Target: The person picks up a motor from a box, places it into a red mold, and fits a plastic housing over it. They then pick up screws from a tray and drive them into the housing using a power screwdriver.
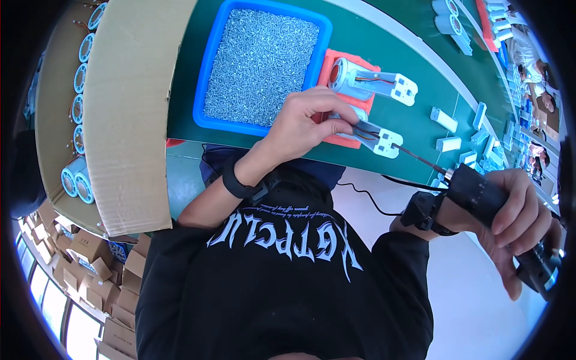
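Observation:
My left hand [312,123] has its thumb and fingers pinched at the side of a white lamp-like housing [387,144], with wires along its arm and a holed end plate. Part of this housing is hidden behind my fingers. My right hand [519,210] is wrapped around a black electric screwdriver [477,187]. Its long thin bit points left, and the tip meets the end plate. Just beyond lies a second housing [354,80] of the same kind, its wires showing, on an orange-red pad [363,62].
A blue tray [200,99] full of small screws stands on the green table [384,36]. At left, a cardboard box [129,120] holds several round white parts [79,110]. More white parts [444,120] lie at right; a black cable [366,198] hangs below the table edge.

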Available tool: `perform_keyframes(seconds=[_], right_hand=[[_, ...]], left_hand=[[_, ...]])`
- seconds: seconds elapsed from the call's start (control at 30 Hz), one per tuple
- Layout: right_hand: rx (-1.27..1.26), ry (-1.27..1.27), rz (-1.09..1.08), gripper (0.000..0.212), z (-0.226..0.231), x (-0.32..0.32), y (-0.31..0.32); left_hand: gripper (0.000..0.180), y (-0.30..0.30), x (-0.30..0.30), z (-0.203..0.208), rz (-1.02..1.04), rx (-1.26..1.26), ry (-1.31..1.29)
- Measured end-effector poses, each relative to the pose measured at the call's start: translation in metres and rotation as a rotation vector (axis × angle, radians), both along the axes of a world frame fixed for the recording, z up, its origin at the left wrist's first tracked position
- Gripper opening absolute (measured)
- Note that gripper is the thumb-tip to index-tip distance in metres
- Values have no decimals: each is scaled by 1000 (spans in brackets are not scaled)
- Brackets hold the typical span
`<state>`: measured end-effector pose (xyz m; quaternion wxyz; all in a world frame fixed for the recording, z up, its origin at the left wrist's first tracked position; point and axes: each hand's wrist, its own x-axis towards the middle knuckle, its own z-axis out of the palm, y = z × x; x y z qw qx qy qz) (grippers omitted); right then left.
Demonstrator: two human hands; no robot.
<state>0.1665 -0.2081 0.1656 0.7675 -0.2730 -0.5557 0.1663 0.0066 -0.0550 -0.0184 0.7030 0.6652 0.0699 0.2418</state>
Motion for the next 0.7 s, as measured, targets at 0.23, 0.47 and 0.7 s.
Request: perform_keyframes(seconds=[0.23, 0.47, 0.7], right_hand=[[36, 2, 17, 61, -1, 1, 2], [15, 9, 23, 61, 0, 5, -1], [-8, 7, 62, 61, 0, 5, -1]], left_hand=[[20, -2, -1, -3, -79, -120, -112], [25, -2, -5, -3, -34, -40, -113], [24, 1, -4, 1, -50, -14, -98]])
